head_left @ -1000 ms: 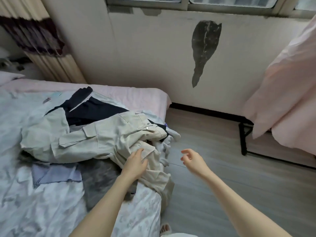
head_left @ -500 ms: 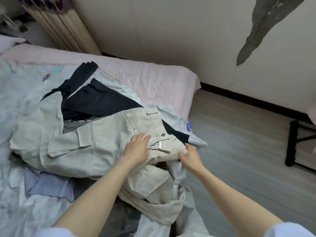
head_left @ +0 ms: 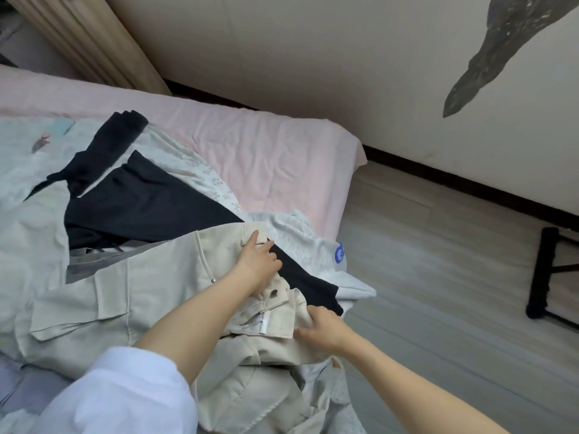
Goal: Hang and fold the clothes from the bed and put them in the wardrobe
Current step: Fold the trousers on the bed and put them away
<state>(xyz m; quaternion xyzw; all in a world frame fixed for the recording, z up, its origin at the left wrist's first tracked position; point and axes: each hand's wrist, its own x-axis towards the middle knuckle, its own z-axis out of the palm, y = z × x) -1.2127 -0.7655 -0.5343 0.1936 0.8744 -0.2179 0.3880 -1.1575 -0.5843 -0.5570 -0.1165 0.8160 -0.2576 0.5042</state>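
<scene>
Both your hands are now on the beige trousers (head_left: 150,296) at the near corner of the bed (head_left: 282,158). A second ago only your left hand (head_left: 257,262) touched them, lower down on a loose fold, while your right hand (head_left: 322,327) hung in the air beside the bed. Since then your left hand has moved up to the far end of the waistband, where its fingers curl over the edge against the dark cloth beneath. Your right hand has come in and pinches the near end of the waistband, beside a white label. The view has also tipped down and closer to the pile.

With the waistband held at two points, you appear ready to lift the trousers free of the heap, the first step towards folding or hanging them.

The trousers lie on top of the pile, spread to the left, one leg spilling over the bed's edge toward you. Under them sits a dark navy garment (head_left: 150,202), and beside it a pale grey garment (head_left: 313,245) with a small blue badge.

No wardrobe, hanger, basket or other container is in view, so nothing has been put away that can be seen.
</scene>
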